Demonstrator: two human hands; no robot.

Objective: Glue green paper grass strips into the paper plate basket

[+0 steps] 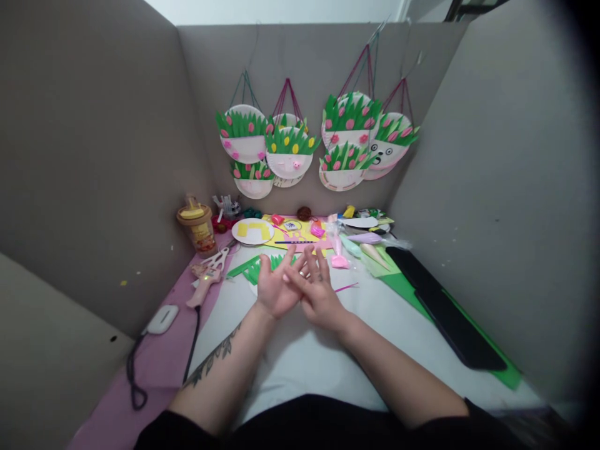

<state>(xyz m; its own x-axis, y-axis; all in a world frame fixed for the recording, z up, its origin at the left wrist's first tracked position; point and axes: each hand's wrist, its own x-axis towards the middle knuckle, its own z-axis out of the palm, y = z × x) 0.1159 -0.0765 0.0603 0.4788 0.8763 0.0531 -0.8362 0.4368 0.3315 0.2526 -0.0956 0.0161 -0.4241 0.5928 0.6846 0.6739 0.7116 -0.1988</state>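
Note:
My left hand is turned palm up above the middle of the table, its fingers stretched out. Across its palm and fingers lies my right hand, fingers extended and spread, touching the left. No object shows in either hand, though the spot where they overlap is partly hidden. Just behind them is green paper cut like grass, on a white round piece mostly covered by my hands. A thin magenta strip lies right of my right hand.
A pink glue gun with a cord and a lidded cup stand left. A white paper plate with yellow pieces lies behind. Piping bags and a long black object are right. Decorated plates hang on the back wall.

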